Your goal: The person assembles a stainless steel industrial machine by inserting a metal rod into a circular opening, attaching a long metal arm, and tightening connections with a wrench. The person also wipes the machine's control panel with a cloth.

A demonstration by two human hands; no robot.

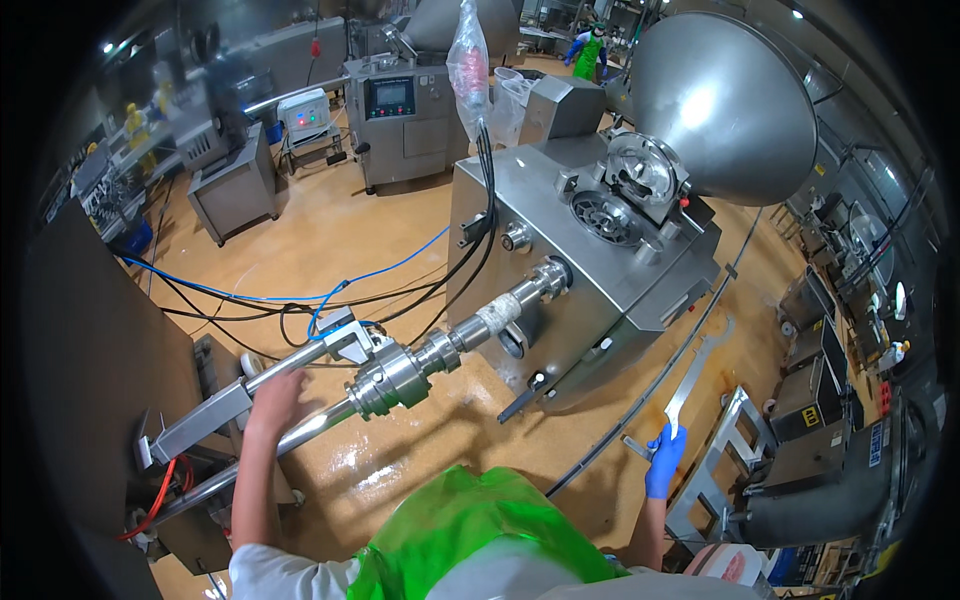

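Note:
My left hand (279,402), bare, is at the left between a square steel support arm (215,418) and a round steel pipe (315,425). Its fingers are blurred, so I cannot tell whether they grip anything. Ahead of it the pipe joins a thick ribbed steel coupling (392,380). My right hand (664,462), in a blue glove, is closed around the handle of a long steel hook spanner (688,385). The spanner's curved jaw points away from me, over the floor.
A large steel machine (560,220) with a cone hopper (725,105) stands ahead, connected to the coupling. Black and blue hoses (270,298) trail across the floor at left. A metal frame (715,470) stands right. Far back is a person in a green apron (590,52).

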